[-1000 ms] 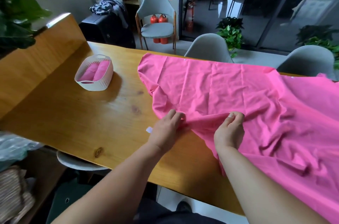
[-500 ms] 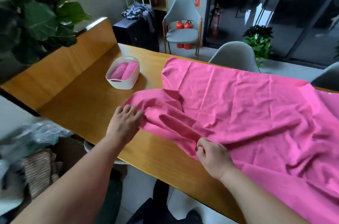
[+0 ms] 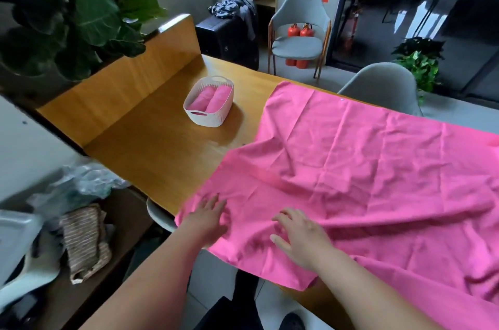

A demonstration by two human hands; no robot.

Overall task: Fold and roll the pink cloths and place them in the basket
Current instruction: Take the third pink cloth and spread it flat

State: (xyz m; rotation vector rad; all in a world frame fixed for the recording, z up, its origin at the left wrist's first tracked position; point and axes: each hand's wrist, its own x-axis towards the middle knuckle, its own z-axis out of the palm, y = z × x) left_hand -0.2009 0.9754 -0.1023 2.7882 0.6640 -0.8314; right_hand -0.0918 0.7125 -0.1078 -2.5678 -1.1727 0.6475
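Note:
A large pink cloth (image 3: 359, 167) lies spread and wrinkled over the wooden table (image 3: 162, 146), its near left corner hanging past the front edge. My left hand (image 3: 208, 219) rests flat on that corner, fingers apart. My right hand (image 3: 299, 235) presses on the cloth a little to the right, fingers spread. A white slatted basket (image 3: 209, 117) stands on the table at the far left and holds two rolled pink cloths (image 3: 212, 97) side by side.
A grey chair (image 3: 383, 89) stands behind the table's far edge, another (image 3: 299, 32) by the wall with red extinguishers under it. A big leafy plant (image 3: 70, 13) rises at the left. Bags and striped fabric (image 3: 83, 240) lie on a low surface at lower left.
The bunched near corner has been pulled toward me and spread flat. Both hands let go of their pinches and now lie open on the cloth near the front edge.

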